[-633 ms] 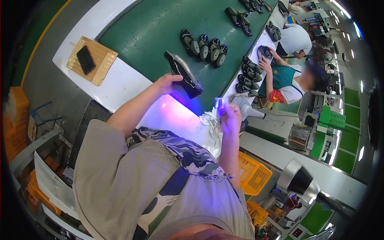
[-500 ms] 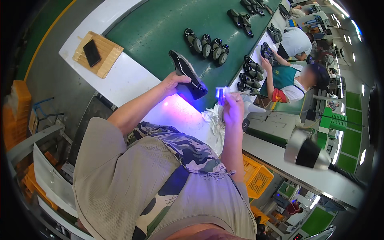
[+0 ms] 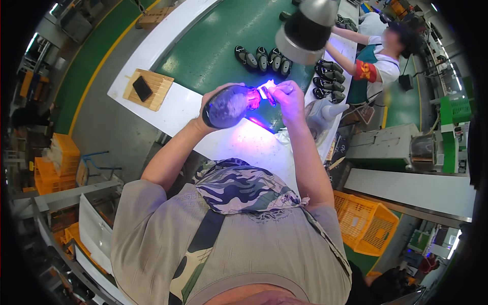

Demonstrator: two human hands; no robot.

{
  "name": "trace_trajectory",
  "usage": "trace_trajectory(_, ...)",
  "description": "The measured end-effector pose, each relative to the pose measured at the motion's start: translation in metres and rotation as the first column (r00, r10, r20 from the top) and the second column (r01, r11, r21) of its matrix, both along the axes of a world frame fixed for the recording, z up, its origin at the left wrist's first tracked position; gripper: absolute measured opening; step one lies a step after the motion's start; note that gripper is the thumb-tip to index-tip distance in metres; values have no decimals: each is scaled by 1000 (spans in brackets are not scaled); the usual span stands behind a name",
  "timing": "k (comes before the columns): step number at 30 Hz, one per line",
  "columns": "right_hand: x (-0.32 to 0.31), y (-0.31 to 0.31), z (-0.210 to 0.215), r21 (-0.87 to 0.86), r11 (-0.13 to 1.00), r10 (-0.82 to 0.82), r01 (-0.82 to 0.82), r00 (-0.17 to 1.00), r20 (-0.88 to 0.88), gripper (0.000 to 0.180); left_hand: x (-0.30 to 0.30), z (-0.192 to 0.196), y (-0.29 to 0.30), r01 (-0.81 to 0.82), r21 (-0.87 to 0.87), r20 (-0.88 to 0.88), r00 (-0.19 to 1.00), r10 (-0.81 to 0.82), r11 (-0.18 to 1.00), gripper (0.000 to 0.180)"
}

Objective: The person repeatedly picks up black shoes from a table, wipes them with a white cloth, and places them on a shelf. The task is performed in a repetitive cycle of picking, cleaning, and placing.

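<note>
My left hand [image 3: 202,123] is closed around a dark shoe [image 3: 226,108], held over the white edge of the bench. The shoe's broad, scuffed-looking face is turned up, and its narrower end points right. Between the fingertips of my right hand [image 3: 290,104] is a small pale piece [image 3: 265,90], close against that end. Blue-violet light floods this spot, so I cannot make out what the piece is or whether it touches the shoe. A white squeeze bottle [image 3: 320,116] with a pointed nozzle stands just right of my right wrist.
Several black shoes [image 3: 263,60] sit on the green surface [image 3: 203,56], and more shoes [image 3: 329,81] line the right-hand strip beside a co-worker [image 3: 378,66]. A lamp head [image 3: 307,30] hangs above. At left, a phone [image 3: 142,88] lies on a wooden board [image 3: 163,92]; an orange crate [image 3: 363,223] is lower right.
My left hand has turned the shoe over and brought its end up to the piece in my right hand. The whole view has swung, and the lamp head now appears at the top.
</note>
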State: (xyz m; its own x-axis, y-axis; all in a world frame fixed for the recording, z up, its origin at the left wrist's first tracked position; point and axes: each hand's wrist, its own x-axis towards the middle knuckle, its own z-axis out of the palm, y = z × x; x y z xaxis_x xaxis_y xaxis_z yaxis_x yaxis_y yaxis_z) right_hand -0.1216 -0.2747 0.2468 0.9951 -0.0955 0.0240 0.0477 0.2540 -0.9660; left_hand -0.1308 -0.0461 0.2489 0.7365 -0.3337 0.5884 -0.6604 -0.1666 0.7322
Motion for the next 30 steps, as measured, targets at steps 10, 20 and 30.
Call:
trace_trajectory(10,-27,-2,12,271,961,79,-57,994,-70,11,-17,29,-12,-61,178,388,922,-14,982,51)
trace_trajectory(20,-29,-10,18,142,987,72,-82,995,73,12,-20,35,-26,-73,235,370,929,-20,969,54)
trace_trajectory(30,-36,-18,66,69,986,145,-153,983,113,15,-18,32,-27,-30,461,-38,998,53,887,59)
